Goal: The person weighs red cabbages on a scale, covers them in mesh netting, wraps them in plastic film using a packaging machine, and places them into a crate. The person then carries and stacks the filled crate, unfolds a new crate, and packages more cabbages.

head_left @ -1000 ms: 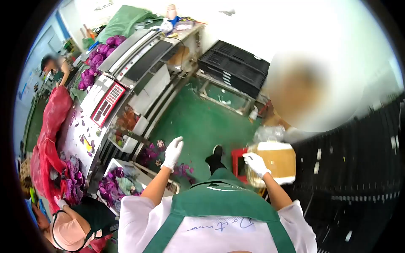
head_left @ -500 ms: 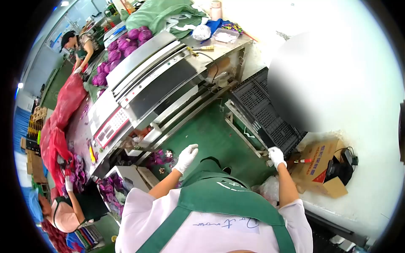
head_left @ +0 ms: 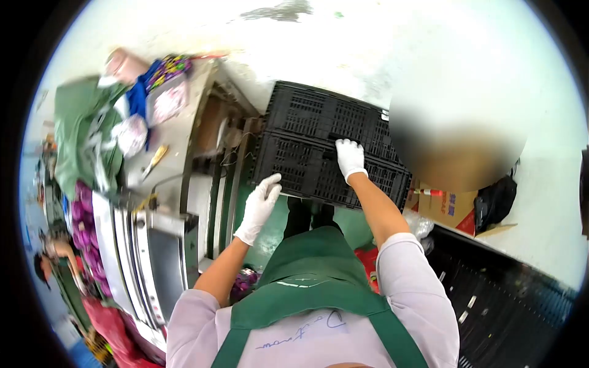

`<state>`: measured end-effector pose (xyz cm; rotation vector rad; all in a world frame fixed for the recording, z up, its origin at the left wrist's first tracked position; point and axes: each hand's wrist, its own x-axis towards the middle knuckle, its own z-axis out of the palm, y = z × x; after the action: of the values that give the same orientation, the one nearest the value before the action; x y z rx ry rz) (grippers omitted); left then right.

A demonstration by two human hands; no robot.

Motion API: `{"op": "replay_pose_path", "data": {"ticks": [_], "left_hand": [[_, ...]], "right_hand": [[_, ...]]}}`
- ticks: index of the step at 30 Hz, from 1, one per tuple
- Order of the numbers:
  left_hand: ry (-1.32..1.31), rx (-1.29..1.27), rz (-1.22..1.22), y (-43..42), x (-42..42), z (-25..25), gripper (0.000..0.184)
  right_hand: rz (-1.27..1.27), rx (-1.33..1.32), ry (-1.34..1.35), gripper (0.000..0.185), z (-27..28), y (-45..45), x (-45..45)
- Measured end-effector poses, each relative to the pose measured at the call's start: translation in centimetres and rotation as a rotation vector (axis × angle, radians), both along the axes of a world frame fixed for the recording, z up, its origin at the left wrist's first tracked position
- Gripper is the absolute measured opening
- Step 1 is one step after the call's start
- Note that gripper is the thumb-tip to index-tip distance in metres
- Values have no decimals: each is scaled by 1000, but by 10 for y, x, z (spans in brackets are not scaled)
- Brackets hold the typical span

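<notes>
Left hand (head_left: 260, 208) has its grip apart, can't tell if right hand (head_left: 350, 158) is clamped, so I'd space both evenly across the black crate (head_left: 297, 116).

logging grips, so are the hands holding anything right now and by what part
The right hand is on the black plastic crates, near mid-top; whether it grips cannot be told. The left hand holds nothing visible.

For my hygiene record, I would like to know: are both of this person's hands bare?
No, the left hand and the right hand are both covered by white gloves.
</notes>
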<state>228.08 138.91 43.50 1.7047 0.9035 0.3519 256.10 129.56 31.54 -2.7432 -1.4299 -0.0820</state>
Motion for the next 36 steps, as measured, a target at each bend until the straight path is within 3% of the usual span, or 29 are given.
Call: {"op": "replay_pose_path", "data": {"ticks": [3,5,8,10,14,17,19,22,24,27,30,32,34,35,36], "left_hand": [[0,120,-157,36,61,14,31],[-4,234,-247,52,100,19,31],[13,320,-359,64,163,21,31],[24,540,-521,62,198,-3,35],[275,914,-951,46,236,-75,54],[513,1136,-1150,35,243,-96,62],[505,1215,-1115,32,247,-102,46],[474,1216,-1060,36,258,-83,31],[260,1068,-908,46,267,-38,34],[12,957,-585,62,305,7,43],[69,1417,-229,55,343,37,38],[-215,1465,-167,35,337,38,23],[-305,1115,-721,6,302,6,15],[365,1220,-1134,-22,284,9,12],[230,1163,-1244,-16,240,-45,14]], "right_hand": [[91,-95,-29,9,-17,17,14],[74,-64,-203,11,-2,12,-1],[92,-12,-137,8,57,-15,-23],[215,-35,-46,9,114,-41,-41],[475,-47,674,23,159,-94,-80],[449,154,1099,37,124,-99,-77],[348,131,1050,35,93,-85,-51],[351,-301,511,28,40,-73,-25],[461,-373,158,29,-5,-78,-23],[618,-397,-54,29,-24,-87,-23],[645,-576,87,31,-7,-76,-22],[655,-667,171,31,16,-75,-18],[545,-583,237,29,27,-84,-16],[536,-423,251,29,26,-93,-14],[493,-298,183,26,35,-108,-12]]}}
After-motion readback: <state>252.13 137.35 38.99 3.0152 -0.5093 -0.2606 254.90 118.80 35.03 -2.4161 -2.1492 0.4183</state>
